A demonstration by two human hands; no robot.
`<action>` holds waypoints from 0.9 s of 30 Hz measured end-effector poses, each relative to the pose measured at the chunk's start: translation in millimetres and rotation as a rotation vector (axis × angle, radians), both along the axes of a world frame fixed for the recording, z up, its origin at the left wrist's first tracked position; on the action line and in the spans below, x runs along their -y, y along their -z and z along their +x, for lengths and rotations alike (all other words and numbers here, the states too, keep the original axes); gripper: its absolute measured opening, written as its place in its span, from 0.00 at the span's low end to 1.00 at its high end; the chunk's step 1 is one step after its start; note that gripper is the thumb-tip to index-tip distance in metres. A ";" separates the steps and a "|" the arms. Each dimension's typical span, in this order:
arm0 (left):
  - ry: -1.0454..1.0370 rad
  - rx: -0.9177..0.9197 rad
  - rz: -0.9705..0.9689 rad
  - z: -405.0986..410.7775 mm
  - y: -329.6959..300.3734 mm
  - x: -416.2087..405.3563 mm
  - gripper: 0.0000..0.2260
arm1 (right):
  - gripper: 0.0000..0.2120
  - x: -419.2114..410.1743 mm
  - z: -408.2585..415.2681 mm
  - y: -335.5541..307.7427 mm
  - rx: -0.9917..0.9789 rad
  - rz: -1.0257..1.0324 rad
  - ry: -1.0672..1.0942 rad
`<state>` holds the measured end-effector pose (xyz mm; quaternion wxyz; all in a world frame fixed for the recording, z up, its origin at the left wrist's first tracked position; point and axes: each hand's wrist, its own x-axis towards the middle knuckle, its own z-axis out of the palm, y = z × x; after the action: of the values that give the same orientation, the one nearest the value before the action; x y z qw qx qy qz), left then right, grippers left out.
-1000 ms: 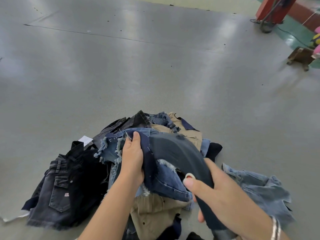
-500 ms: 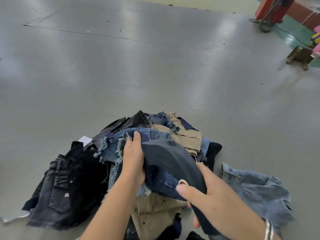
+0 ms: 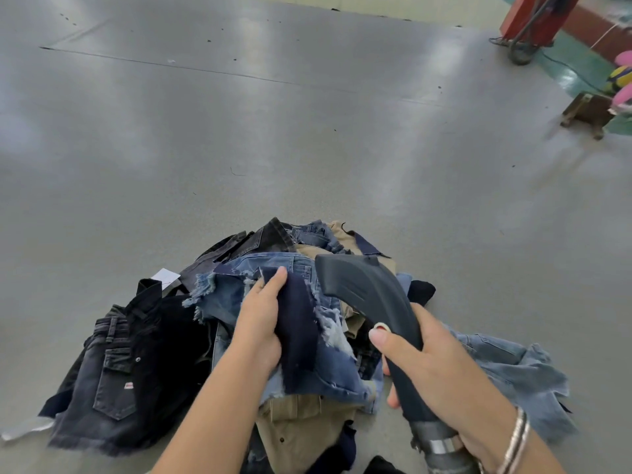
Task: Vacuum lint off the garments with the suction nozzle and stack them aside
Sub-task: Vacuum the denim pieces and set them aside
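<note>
A heap of denim and khaki garments (image 3: 307,415) lies on the grey floor right in front of me. My left hand (image 3: 260,323) grips a frayed blue denim piece with a dark navy lining (image 3: 297,330) on top of the heap. My right hand (image 3: 434,371) is wrapped round the dark curved suction nozzle (image 3: 369,295), thumb along its side. The nozzle's wide mouth is lifted above the heap, pointing away from me, to the right of the held piece. Its grey hose joint (image 3: 437,443) shows below my palm.
Black denim shorts (image 3: 113,381) lie left of the heap, light blue denim (image 3: 519,374) to the right. A white tag (image 3: 166,277) sits behind the black pair. At the far right stand a red machine base (image 3: 533,18) with cables and a small wooden stand (image 3: 588,114).
My right hand has swung the nozzle up and to the right, off the denim piece. The navy lining under my left hand is now uncovered; that hand stayed put.
</note>
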<state>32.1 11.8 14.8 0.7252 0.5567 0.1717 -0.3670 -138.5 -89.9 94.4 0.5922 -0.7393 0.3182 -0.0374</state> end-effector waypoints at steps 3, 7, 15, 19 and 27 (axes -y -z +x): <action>0.052 -0.154 -0.036 3.9 -6.2 -3.3 0.08 | 0.05 3.0 0.3 -1.7 0.029 -0.016 0.039; 0.071 -0.297 -0.095 -2.2 -10.5 -11.0 0.11 | 0.05 4.1 -0.1 -3.0 0.070 -0.030 0.078; -0.109 0.167 -0.370 5.3 -34.1 -1.2 0.12 | 0.09 -0.9 -3.6 -19.4 0.207 -0.022 0.052; -0.076 0.269 -0.119 3.7 -22.1 0.5 0.11 | 0.08 -6.9 -4.7 -17.9 0.168 0.013 -0.034; -0.061 0.461 -0.030 3.8 -10.8 0.1 0.15 | 0.09 -21.4 -2.6 -11.4 0.051 0.064 -0.145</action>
<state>35.9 11.6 25.6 0.7641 0.6096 0.0130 -0.2106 -141.2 -68.5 105.8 0.6248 -0.7398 0.2498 -0.0030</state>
